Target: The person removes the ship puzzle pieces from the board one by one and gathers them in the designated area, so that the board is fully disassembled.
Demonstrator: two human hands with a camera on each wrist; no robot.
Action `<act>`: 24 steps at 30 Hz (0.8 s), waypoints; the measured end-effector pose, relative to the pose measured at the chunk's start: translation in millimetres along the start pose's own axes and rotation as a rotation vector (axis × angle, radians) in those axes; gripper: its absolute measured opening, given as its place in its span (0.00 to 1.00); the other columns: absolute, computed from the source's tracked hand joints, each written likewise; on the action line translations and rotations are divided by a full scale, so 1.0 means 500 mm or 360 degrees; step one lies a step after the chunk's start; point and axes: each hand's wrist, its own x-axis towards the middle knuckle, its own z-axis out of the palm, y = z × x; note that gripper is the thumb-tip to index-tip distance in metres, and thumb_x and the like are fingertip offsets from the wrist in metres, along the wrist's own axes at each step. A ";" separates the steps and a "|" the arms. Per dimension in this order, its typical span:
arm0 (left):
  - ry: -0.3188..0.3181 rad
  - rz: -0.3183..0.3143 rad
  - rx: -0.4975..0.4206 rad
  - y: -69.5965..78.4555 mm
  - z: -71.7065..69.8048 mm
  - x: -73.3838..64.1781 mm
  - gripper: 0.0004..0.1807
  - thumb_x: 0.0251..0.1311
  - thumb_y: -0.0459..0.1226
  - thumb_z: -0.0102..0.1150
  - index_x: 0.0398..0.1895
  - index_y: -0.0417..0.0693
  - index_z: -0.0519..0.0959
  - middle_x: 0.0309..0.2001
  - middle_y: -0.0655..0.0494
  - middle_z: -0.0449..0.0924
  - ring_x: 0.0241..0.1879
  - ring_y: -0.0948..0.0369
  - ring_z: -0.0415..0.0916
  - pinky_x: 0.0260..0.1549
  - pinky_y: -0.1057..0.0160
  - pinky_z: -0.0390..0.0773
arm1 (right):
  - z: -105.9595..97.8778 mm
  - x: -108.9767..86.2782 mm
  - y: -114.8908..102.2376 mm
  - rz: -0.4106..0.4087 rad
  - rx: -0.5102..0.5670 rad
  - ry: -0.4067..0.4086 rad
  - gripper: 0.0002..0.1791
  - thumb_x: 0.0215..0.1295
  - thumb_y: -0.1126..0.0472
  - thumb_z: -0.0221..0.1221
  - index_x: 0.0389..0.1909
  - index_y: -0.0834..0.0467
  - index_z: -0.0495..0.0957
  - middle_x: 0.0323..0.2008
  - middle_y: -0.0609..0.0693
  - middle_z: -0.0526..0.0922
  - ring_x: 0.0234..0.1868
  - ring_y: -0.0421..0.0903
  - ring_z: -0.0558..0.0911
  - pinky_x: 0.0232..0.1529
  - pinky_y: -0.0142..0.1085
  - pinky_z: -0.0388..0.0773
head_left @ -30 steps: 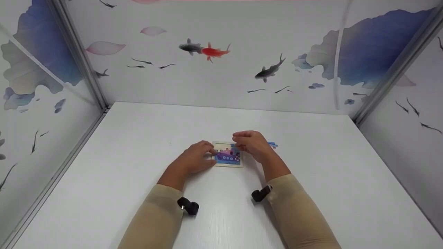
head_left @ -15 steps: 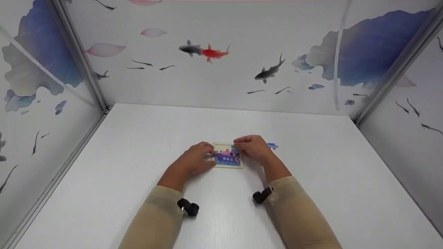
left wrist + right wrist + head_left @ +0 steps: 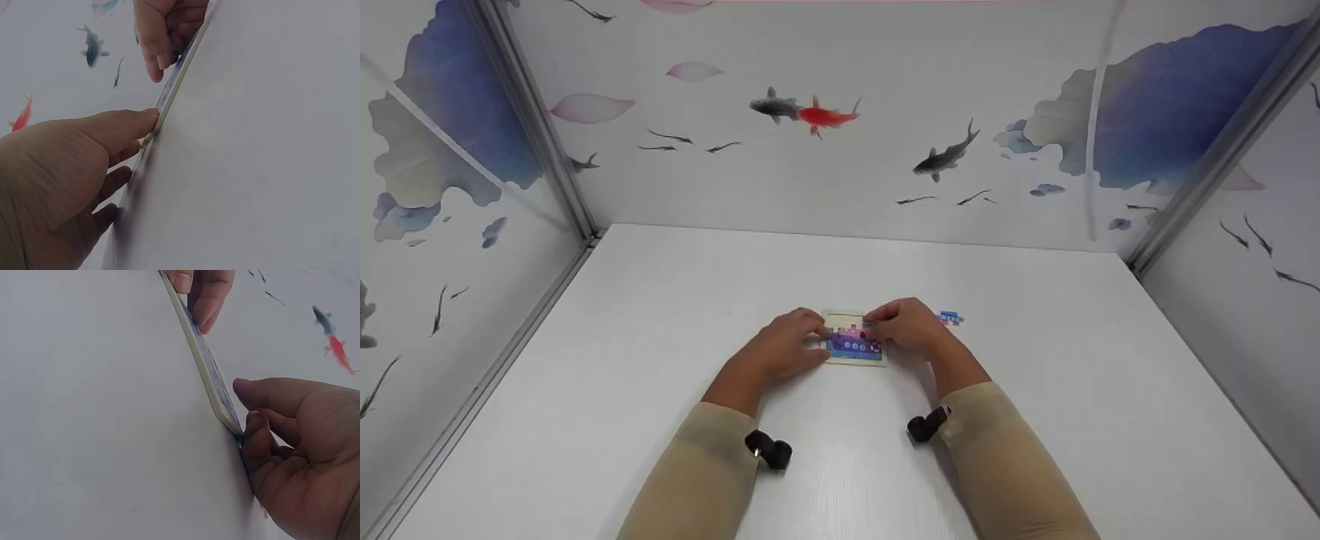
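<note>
A small jigsaw puzzle (image 3: 853, 345) with a purple and pink ship picture lies in a pale wooden frame (image 3: 855, 363) on the table. Its upper left part shows bare backing. At the frame's left side, my left hand (image 3: 791, 341) holds it, the thumb (image 3: 132, 124) on the near corner edge. My right hand (image 3: 906, 326) is at the upper right part, fingertips low over the picture. In the right wrist view the thumb (image 3: 264, 394) is over the board and other fingers are curled; I cannot tell whether a piece is between them. Loose blue puzzle pieces (image 3: 950, 318) lie beyond the right hand.
The white table (image 3: 660, 285) runs back to a panel (image 3: 840, 187) printed with fish and leaves. Side panels with grey metal corner posts (image 3: 547, 150) enclose it left and right. Black wrist cameras (image 3: 770, 450) hang from both sleeves.
My right hand has come down from above the frame's far right corner, its fingertips now nearer the picture. The left hand and the frame have stayed in place.
</note>
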 end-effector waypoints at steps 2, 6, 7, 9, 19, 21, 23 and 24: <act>0.0000 0.0010 -0.0006 0.000 0.000 -0.002 0.21 0.73 0.48 0.64 0.65 0.55 0.83 0.75 0.55 0.73 0.80 0.50 0.65 0.82 0.45 0.63 | 0.000 -0.001 -0.003 -0.0001 -0.0065 -0.0019 0.11 0.66 0.54 0.75 0.48 0.43 0.92 0.53 0.48 0.88 0.58 0.51 0.81 0.68 0.46 0.80; -0.0001 0.0003 -0.0001 0.001 0.000 -0.003 0.21 0.73 0.49 0.64 0.66 0.56 0.83 0.76 0.56 0.72 0.81 0.50 0.64 0.83 0.45 0.62 | 0.003 -0.004 -0.011 0.0009 -0.0172 -0.0032 0.12 0.66 0.52 0.75 0.50 0.41 0.91 0.54 0.48 0.88 0.58 0.51 0.82 0.69 0.47 0.80; -0.0002 -0.0005 0.0003 0.001 0.000 -0.003 0.21 0.73 0.49 0.64 0.66 0.57 0.83 0.76 0.56 0.72 0.81 0.51 0.64 0.83 0.45 0.62 | 0.003 -0.004 -0.013 0.0011 -0.0185 -0.0033 0.13 0.66 0.52 0.75 0.50 0.41 0.91 0.54 0.48 0.88 0.57 0.51 0.82 0.69 0.47 0.80; -0.0006 -0.0021 0.0007 0.001 0.000 -0.002 0.21 0.73 0.49 0.64 0.66 0.57 0.83 0.76 0.56 0.72 0.81 0.51 0.64 0.83 0.45 0.62 | 0.005 -0.004 -0.015 0.0016 -0.0206 -0.0039 0.14 0.66 0.52 0.75 0.51 0.41 0.90 0.54 0.48 0.87 0.57 0.51 0.81 0.68 0.47 0.80; -0.0013 -0.0036 0.0011 0.000 0.002 0.000 0.21 0.73 0.50 0.64 0.66 0.58 0.83 0.76 0.57 0.72 0.81 0.52 0.64 0.83 0.46 0.62 | 0.009 -0.003 -0.018 0.0019 -0.0228 -0.0035 0.15 0.64 0.53 0.76 0.51 0.42 0.90 0.52 0.48 0.86 0.55 0.51 0.80 0.65 0.45 0.81; -0.0011 -0.0033 0.0009 0.000 0.002 -0.001 0.21 0.73 0.50 0.64 0.66 0.58 0.83 0.76 0.57 0.72 0.81 0.52 0.64 0.83 0.46 0.62 | 0.009 -0.005 -0.018 0.0016 -0.0215 -0.0028 0.15 0.64 0.53 0.76 0.51 0.43 0.90 0.52 0.48 0.86 0.55 0.51 0.80 0.66 0.46 0.80; -0.0009 -0.0030 0.0003 0.000 0.001 -0.002 0.21 0.73 0.50 0.64 0.65 0.58 0.83 0.76 0.57 0.72 0.81 0.52 0.64 0.83 0.45 0.62 | 0.010 -0.006 -0.018 0.0008 -0.0201 -0.0023 0.15 0.63 0.54 0.76 0.51 0.44 0.90 0.53 0.49 0.87 0.56 0.51 0.81 0.68 0.47 0.80; -0.0009 -0.0030 -0.0001 0.000 0.001 -0.003 0.21 0.73 0.50 0.64 0.65 0.58 0.83 0.76 0.57 0.72 0.81 0.52 0.63 0.83 0.45 0.62 | 0.010 -0.007 -0.018 0.0002 -0.0194 -0.0021 0.15 0.64 0.54 0.76 0.51 0.44 0.90 0.53 0.49 0.87 0.57 0.52 0.81 0.68 0.48 0.80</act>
